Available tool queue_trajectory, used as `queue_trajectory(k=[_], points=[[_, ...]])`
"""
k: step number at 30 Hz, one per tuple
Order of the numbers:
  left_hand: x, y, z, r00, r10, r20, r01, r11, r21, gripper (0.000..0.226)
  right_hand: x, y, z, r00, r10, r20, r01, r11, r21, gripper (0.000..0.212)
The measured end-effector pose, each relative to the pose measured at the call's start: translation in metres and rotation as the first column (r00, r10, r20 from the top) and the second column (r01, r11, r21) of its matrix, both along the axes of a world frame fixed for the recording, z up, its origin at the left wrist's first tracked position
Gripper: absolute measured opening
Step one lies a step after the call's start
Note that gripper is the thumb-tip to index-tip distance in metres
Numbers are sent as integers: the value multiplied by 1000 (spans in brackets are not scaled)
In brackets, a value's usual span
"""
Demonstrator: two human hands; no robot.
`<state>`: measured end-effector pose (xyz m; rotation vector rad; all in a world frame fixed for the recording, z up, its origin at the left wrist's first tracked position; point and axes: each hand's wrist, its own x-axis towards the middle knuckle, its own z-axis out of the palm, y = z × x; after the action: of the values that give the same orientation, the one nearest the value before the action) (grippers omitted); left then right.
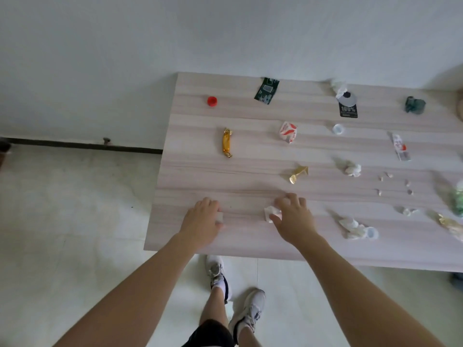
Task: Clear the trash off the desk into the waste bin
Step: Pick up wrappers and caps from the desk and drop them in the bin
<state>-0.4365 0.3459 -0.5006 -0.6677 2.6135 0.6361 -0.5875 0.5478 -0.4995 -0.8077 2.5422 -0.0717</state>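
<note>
The right hand (293, 216) curls its fingers over a crumpled white wrapper (271, 213) near the desk (190, 176) front edge; the left hand (203, 219) covers a small white scrap (220, 217) — grip unclear; pinch each fully before lifting; no bin is visible.

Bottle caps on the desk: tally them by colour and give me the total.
Red cap: 1
White caps: 2
Total: 3
</note>
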Motion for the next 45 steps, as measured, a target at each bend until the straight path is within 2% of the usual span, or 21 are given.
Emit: queue_trajectory(k=[4, 8, 11, 16, 21, 23, 29, 32, 36, 40, 45], points=[[-6, -6, 0, 1000, 19, 14, -20, 998, 61, 34, 0, -7, -6, 1000, 10, 12, -9, 999, -50, 22], [-13, -11, 2, 1000, 8, -1, -8, 991, 134, 28, 2, -17, -3, 993, -71, 94, 77, 995, -69, 7], [-15, -19, 4, 1000, 3, -26, 2, 985, 172, 20, -1, -22, 7, 980, -121, 159, 131, 990, -59, 17], [-29, -35, 17, 998, 8, -55, 0, 989, 149, 10, -11, -24, 21, 971, -145, 192, 162, 984, -76, 41], [-51, -54, 34, 999, -23, -46, 31, 982, 184, 37, -26, -30, 34, 963, -213, 168, 227, 971, -72, 31], [-63, -61, 37, 998, -30, -58, 42, 978, 202, 39, -31, -32, 39, 958, -244, 148, 257, 963, -81, 27], [-103, -70, 49, 990, -24, -140, 45, 988, 150, 24, -56, -26, 49, 964, -258, 61, 263, 961, -84, 39], [-124, -72, 45, 984, 11, -179, 6, 995, 98, 13, -74, -23, 44, 955, -291, 60, 296, 951, -91, 46], [-147, -76, 36, 985, 67, -158, -60, 997, 52, 7, -97, -20, 30, 948, -306, 91, 311, 950, -38, 57], [-170, -83, 24, 982, 134, -130, -133, 991, 18, 16, -116, -20, 17, 944, -300, 134, 306, 952, -25, 58], [-190, -94, 9, 964, 243, -111, -241, 970, 31, 39, -132, -22, 4, 953, -251, 168, 262, 964, -48, 44]])
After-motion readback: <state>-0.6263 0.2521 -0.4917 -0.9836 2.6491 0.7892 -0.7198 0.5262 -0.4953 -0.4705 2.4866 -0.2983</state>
